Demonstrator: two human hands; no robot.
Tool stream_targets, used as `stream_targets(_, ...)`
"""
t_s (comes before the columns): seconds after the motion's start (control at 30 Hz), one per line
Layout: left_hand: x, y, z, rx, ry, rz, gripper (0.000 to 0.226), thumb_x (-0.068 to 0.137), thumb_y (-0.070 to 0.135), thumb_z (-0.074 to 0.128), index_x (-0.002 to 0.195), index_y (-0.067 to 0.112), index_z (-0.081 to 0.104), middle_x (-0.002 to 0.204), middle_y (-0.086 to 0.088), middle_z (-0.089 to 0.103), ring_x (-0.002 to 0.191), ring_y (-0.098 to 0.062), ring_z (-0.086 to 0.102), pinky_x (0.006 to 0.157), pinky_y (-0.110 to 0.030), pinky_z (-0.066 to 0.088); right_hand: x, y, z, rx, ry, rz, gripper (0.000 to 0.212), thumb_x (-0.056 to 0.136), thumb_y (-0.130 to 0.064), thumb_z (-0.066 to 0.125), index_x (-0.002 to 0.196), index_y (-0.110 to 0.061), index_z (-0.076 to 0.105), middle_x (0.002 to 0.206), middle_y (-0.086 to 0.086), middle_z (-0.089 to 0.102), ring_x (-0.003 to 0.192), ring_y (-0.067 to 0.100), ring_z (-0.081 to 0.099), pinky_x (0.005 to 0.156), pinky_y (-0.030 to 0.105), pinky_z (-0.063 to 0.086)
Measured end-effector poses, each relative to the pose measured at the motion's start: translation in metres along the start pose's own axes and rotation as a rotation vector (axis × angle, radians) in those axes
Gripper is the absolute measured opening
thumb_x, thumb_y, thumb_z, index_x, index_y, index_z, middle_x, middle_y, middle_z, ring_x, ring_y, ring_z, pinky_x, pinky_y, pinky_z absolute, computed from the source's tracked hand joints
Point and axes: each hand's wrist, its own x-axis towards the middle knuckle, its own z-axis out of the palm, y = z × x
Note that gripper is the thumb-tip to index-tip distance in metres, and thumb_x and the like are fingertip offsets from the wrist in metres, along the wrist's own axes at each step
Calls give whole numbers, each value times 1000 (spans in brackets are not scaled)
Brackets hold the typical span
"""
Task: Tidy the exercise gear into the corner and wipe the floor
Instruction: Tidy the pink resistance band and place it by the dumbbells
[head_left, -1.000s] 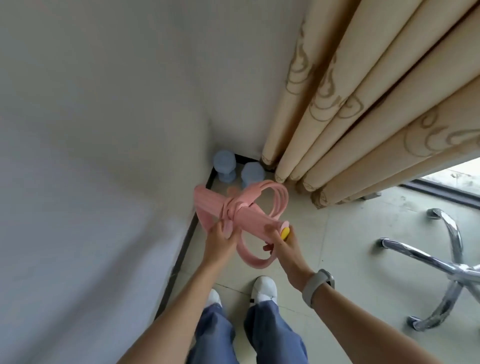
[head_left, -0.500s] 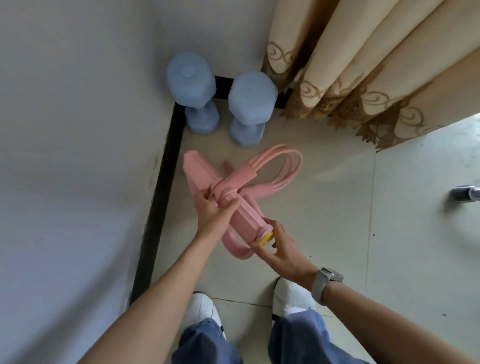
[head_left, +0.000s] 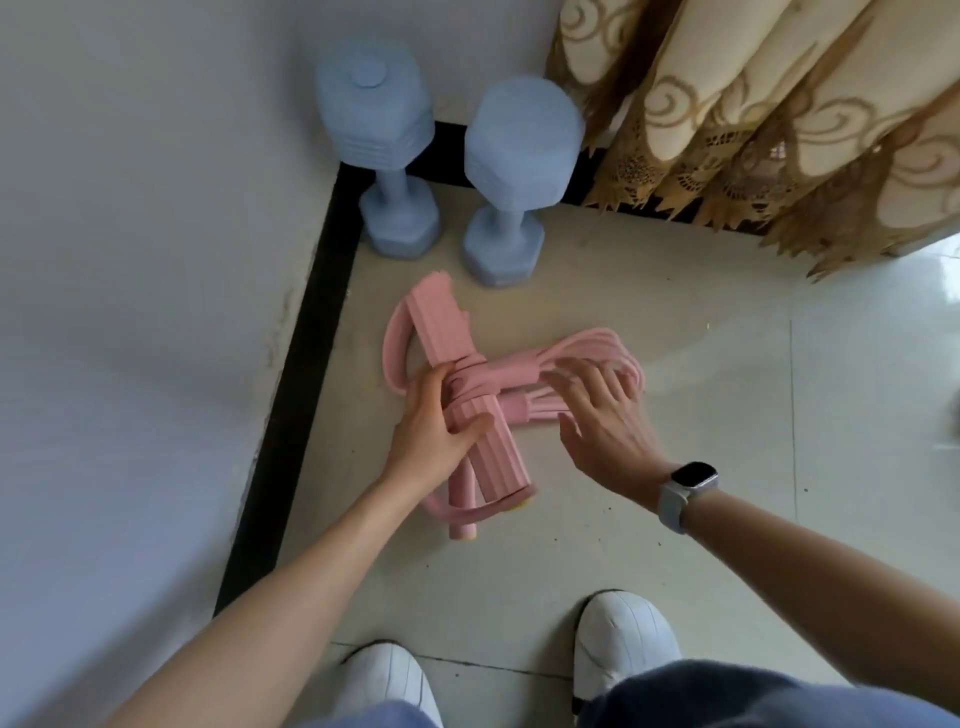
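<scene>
Now that the pink puller (head_left: 467, 395) lies on the floor (head_left: 675, 519) instead of being carried at waist height as it was a second ago, the left hand (head_left: 431, 431) grasps its bundled middle, thumb hooked over the foam bar, pinning it down. The right hand (head_left: 597, 415) has let go of the yellow-tipped bar end it pinched half a second ago; its fingers are now spread and relaxed, resting lightly on the looped tubes at the right side, gripping nothing.

Puller position: flat on the tile, just in front of the two blue dumbbells (head_left: 384, 156) (head_left: 514, 171), which stand upright in the corner against the wall (head_left: 156, 260) and black skirting (head_left: 311, 312). Curtain hem (head_left: 753, 156) hangs to the right, apart from the puller.

Judgement: placement step is essentially done; the loops are being neatened. Gear looks gathered in the corner. Floor wiping appears not yet begun; small dark specks show on the tile near the right wrist. No cloth in view.
</scene>
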Motion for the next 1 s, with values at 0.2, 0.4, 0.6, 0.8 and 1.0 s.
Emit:
stream_targets(0.2,-5,3,-7,243,-130,86,68,82,24,61,138,27,22,149,11,19,116,-20,52,89,-33,47,38,3,6,-197,-467,-103,67,92,-33,46,147,-18,10,151,8,27,142,25,17,114,59,-2)
stream_targets(0.4,-15,-3,-7,298,-68,117,81,76,35,66,141,25,19,150,6,17,129,-19,41,99,-40,43,27,1,16,-81,-423,1,86,78,-60,55,143,-16,19,132,10,45,115,32,50,99,46,37)
stream_targets(0.6,-16,-11,-8,304,-129,26,96,75,44,68,146,30,6,154,7,7,139,-19,25,110,-42,33,4,-11,42,-288,-237,-113,118,45,-64,77,137,-8,29,135,16,51,118,36,54,94,62,40)
stream_targets(0.8,-12,-14,-18,335,-184,26,82,80,46,61,145,31,14,153,8,15,139,-16,25,112,-39,28,13,-10,54,-293,-218,-72,76,69,-30,66,132,-7,31,114,16,62,64,30,60,50,35,49)
stream_targets(1.0,-11,-11,-51,128,-195,38,63,83,37,64,138,30,36,147,6,31,134,-9,33,113,-36,30,18,-17,36,26,-235,-101,71,73,-12,44,139,-11,18,106,22,58,52,38,58,41,37,47)
